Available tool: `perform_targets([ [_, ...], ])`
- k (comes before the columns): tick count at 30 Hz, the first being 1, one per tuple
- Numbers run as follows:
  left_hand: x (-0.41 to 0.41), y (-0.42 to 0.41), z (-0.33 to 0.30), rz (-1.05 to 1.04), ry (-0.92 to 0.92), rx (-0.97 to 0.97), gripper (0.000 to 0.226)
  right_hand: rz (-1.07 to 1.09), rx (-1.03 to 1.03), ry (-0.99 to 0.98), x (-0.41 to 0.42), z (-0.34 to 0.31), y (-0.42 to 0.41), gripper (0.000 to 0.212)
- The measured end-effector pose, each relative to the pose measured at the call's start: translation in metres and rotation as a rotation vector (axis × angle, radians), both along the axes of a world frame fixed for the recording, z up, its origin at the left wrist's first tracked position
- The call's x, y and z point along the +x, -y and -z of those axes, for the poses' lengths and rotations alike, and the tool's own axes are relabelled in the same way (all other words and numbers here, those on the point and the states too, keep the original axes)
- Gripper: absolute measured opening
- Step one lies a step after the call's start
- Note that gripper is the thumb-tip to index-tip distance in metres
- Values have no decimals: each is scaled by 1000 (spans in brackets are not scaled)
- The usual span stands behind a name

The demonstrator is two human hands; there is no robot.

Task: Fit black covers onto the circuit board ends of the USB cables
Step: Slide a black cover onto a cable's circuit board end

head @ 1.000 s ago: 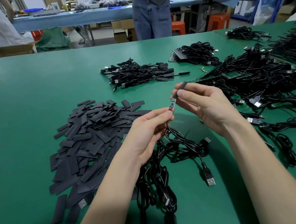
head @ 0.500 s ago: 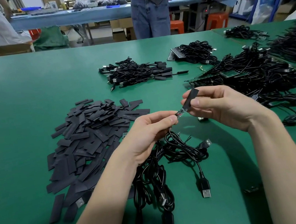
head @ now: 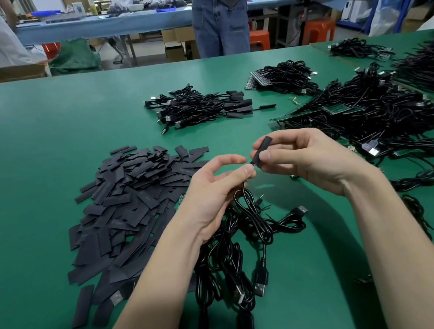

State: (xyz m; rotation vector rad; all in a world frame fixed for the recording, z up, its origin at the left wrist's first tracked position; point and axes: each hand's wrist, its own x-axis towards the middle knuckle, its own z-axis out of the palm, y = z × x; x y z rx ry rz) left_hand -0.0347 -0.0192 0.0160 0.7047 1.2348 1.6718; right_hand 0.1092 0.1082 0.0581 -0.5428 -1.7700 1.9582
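The right hand pinches a flat black sleeve cover over the board end, while the left hand clamps the thin black USB cable steady for sliding. A heap of spare black covers lies near the left hand.

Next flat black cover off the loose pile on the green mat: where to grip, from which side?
Judging by pose: take a flat black cover at the pile's near-left fringe, where pieces lie single on the green mat. Come from above, pinch across its narrow width near one end, leaving the other end free for the board.
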Motion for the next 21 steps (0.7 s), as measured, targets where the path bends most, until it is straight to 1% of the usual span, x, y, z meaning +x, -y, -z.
perform_targets([
  [1,1,-1,1,-43,-56,11,16,12,-19,-7,-1,1,0,28],
  [4,5,-3,3,-171,-332,62,13,24,-29,-22,1,0,0,22],
  [5,6,-3,3,-190,-395,92,13,24,-28,-30,2,-1,-1,22],
  [7,8,-4,4,-200,-461,141,14,35,-37,-49,3,-1,-1,22],
  [11,11,-4,4,-216,-482,170,15,86,-101,-88,3,4,-1,24],
  [16,12,-3,3,-251,-489,172,7,121,-199,-101,-2,10,2,18],
  [21,12,-1,3,-238,-499,154,5,106,-188,-70,-2,11,2,22],
])
